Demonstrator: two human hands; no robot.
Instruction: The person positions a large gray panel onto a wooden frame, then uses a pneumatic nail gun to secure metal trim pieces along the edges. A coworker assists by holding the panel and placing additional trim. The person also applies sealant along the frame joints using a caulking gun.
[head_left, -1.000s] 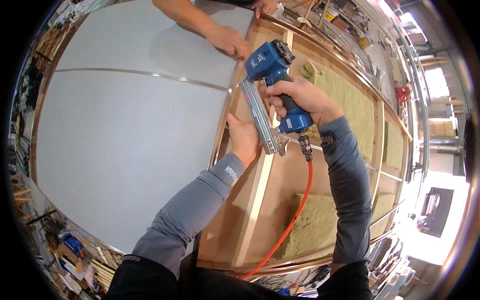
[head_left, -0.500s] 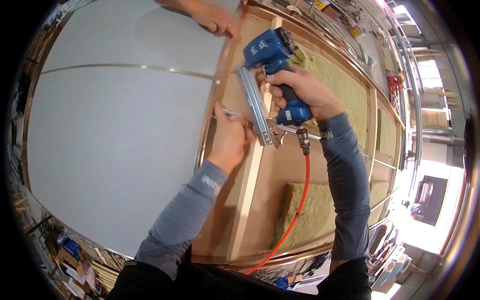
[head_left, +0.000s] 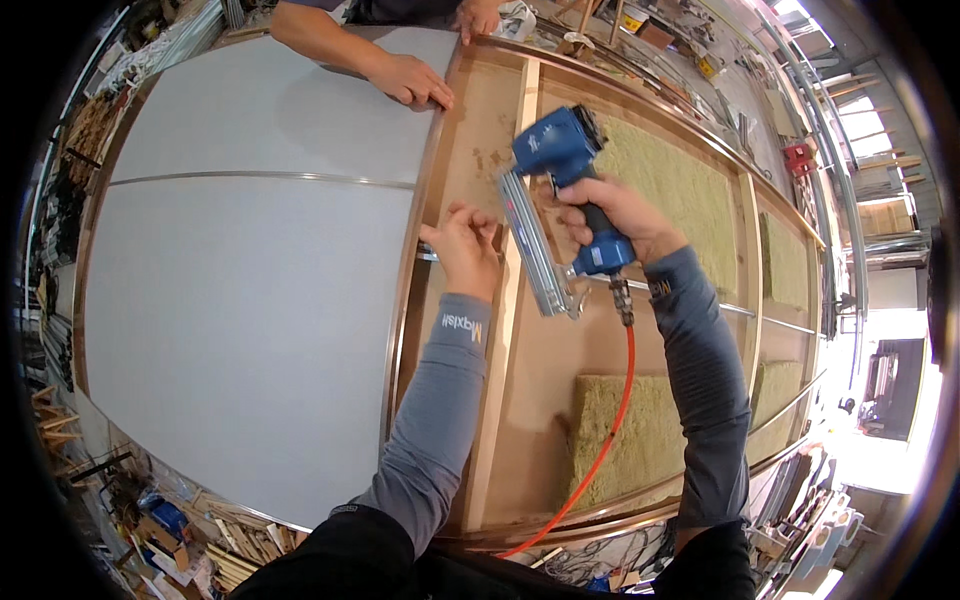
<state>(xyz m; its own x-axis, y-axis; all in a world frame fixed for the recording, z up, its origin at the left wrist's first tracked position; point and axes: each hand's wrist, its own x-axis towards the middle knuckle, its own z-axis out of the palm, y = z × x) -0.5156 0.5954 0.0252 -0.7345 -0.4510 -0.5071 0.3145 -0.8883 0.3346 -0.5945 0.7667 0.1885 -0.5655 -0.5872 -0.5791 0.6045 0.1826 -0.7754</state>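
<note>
My right hand (head_left: pixel 625 215) grips the black handle of a blue air nail gun (head_left: pixel 556 142), its finger near the trigger. The gun's long silver magazine (head_left: pixel 535 245) slants over a pale wooden strip (head_left: pixel 497 345) in the frame. From the handle's base an orange-red air hose (head_left: pixel 612 432) curves down toward me. My left hand (head_left: pixel 466 255) is at the brown edge of the grey panel (head_left: pixel 250 300). Its thumb reaches to that edge; the other fingers are partly bent and apart, with nothing visible in them.
Another person's hand (head_left: pixel 412 82) rests at the panel's far right edge, their other hand (head_left: pixel 478 18) at the frame corner. Yellowish insulation slabs (head_left: pixel 625 430) lie inside the frame. Wood offcuts (head_left: pixel 240 535) are heaped at lower left. A red crate (head_left: pixel 798 158) stands beyond the frame.
The nail gun has shifted slightly right and toward me. My left hand has turned more upright, its fingers less curled. The other person's arm has come further into view, with a second hand.
</note>
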